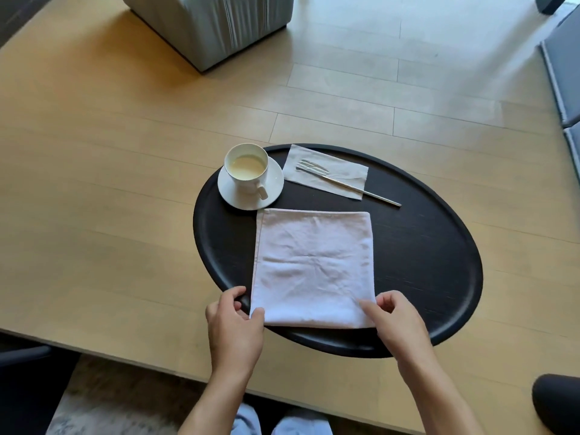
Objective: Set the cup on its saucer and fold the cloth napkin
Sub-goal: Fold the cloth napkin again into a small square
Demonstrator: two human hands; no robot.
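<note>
A white cup [247,171] with pale liquid in it stands on its white saucer [273,187] at the far left of the black oval table [423,246]. The pale cloth napkin [314,265] lies flat in a folded, nearly square shape in the middle of the table, its near edge at the table's front rim. My left hand [233,324] pinches the napkin's near left corner. My right hand [395,321] grips the near right corner.
A fork [348,183] lies on a grey paper napkin [329,171] at the back of the table. A grey upholstered stool [210,23] stands on the wooden floor beyond. Blue-grey cushions [565,73] line the right edge.
</note>
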